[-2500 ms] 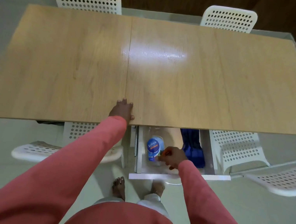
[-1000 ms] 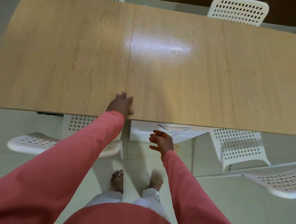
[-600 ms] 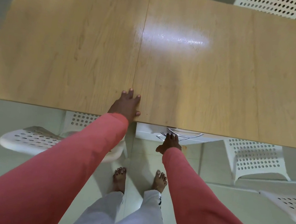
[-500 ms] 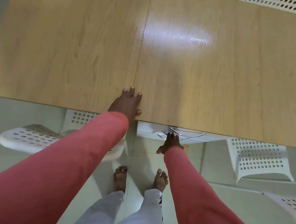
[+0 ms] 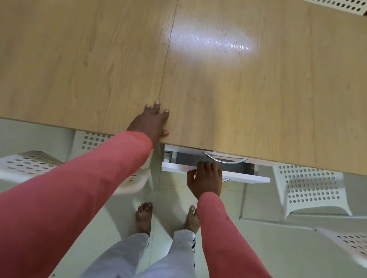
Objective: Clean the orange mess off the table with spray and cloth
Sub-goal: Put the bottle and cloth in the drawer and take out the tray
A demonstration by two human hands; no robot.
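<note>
Left to right. Two white perforated chairs on the left: one (image 5: 29,166) swung out near the desk edge, one (image 5: 91,142) tucked under the desk. Left hand (image 5: 152,123) lies flat on the wooden desk (image 5: 71,49) at its near edge, grip open, fingers spread, holding nothing. Glare patch on the desk centre; no orange mess visible on the top. Right hand (image 5: 206,179) is below the desk edge, fingers curled over the front panel of a white drawer (image 5: 243,177), gripping it. Drawer is part open, dark gap behind the panel, contents not visible. A second curved drawer handle (image 5: 225,157) shows above it. Spray and cloth are out of view. Three more white chairs on the right: one (image 5: 309,190) under the desk, one (image 5: 358,245) at near right, one (image 5: 327,0) at the far side. Two bare feet on the floor.
</note>
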